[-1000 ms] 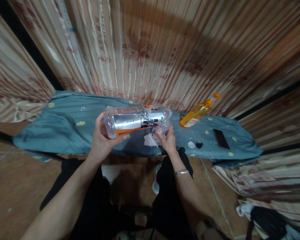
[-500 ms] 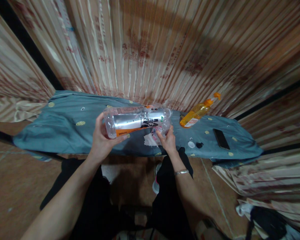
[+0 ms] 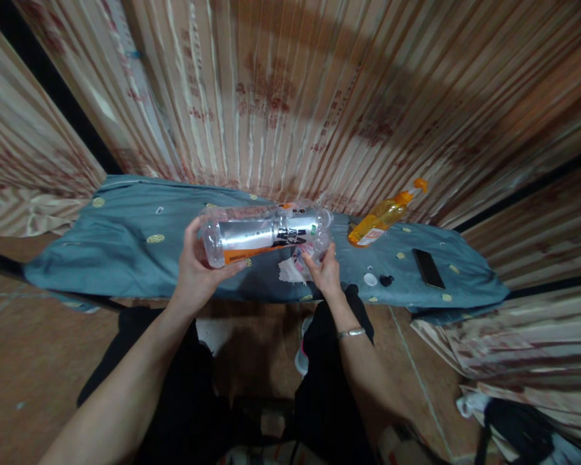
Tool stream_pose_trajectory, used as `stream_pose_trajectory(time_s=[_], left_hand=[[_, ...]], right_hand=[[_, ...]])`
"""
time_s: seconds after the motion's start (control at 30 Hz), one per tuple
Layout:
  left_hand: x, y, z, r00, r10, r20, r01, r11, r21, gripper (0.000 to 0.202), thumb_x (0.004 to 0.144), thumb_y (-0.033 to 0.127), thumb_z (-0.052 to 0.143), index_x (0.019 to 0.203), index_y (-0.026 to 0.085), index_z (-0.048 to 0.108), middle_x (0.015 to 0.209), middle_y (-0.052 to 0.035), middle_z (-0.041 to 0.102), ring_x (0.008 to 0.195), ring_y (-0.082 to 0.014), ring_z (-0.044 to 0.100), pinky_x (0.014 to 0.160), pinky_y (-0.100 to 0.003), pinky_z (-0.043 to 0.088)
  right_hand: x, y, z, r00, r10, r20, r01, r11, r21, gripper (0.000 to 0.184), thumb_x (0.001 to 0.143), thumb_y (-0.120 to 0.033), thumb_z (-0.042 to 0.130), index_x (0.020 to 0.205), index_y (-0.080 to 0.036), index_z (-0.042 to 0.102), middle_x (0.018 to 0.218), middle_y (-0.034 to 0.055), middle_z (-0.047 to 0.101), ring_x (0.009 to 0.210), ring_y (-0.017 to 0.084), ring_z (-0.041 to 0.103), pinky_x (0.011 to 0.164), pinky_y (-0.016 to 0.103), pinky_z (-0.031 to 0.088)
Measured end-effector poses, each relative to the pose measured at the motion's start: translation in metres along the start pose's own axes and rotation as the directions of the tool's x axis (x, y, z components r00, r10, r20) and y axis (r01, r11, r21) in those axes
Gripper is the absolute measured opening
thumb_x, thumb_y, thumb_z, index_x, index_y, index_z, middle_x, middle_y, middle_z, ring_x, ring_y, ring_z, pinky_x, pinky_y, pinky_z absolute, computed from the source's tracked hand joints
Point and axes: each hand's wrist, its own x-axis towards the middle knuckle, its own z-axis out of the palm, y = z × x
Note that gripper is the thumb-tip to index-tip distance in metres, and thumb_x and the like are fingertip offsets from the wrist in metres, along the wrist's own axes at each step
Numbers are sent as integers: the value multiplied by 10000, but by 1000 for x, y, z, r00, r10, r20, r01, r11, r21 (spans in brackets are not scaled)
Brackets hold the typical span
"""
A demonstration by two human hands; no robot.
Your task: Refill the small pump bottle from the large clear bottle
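Striped curtain [image 3: 319, 97]: fills the upper half of the frame, its folds running down behind the covered surface.
Blue-grey cloth [image 3: 126, 239]: spread across the middle of the frame from left to right, with small yellow dots on it.
Clear bottle [image 3: 266, 231]: at centre frame, held on its side above the cloth. It carries a silver, black and orange label, with the base to the left and the narrower end to the right.
Left hand [image 3: 198, 271]: just left of centre, wrapped round the base end of the clear bottle, thumb up the near side and fingers under it.
Right hand [image 3: 326, 274]: just right of centre, fingers drawn narrow at the bottle's right end, touching the label scrap. Whether it grips the scrap cannot be told.
Orange bottle [image 3: 380, 219]: right of centre, lying tilted on the cloth, well apart from both hands.
Label scrap [image 3: 290, 271]: pale and crumpled, under the clear bottle beside the right fingertips.
Phone [image 3: 427, 268]: dark, flat on the cloth at mid right.
Bracelet [image 3: 351, 333]: thin, silver, on the right wrist.
White cap [image 3: 370, 279]: on the cloth's near edge, just beside the black cap [image 3: 386, 280].
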Motion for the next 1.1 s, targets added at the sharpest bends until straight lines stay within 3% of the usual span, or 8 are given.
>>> stream_pose_trajectory(time_s=[0.7,1.1], left_hand=[[1,0,0,1000,24,12,-24,1000,19,837,505,324,968,1230,253,556,1252,-77,677,1133,-321,668,897,-476,635],[2,-6,0,998,68,10,-69,997,31,890,486,361,984,1236,221,527,1206,-92,689,1073,-290,685,856,-435,636]], right_hand=[[0,1,0,1000,-19,3,19,1000,4,615,795,-581,656,1235,-193,468,936,98,725,759,286,696,715,396,543],[0,0,0,1000,-9,4,9,1000,6,600,794,-580,653,1217,-196,469,971,112,724,812,305,711,745,410,548]])
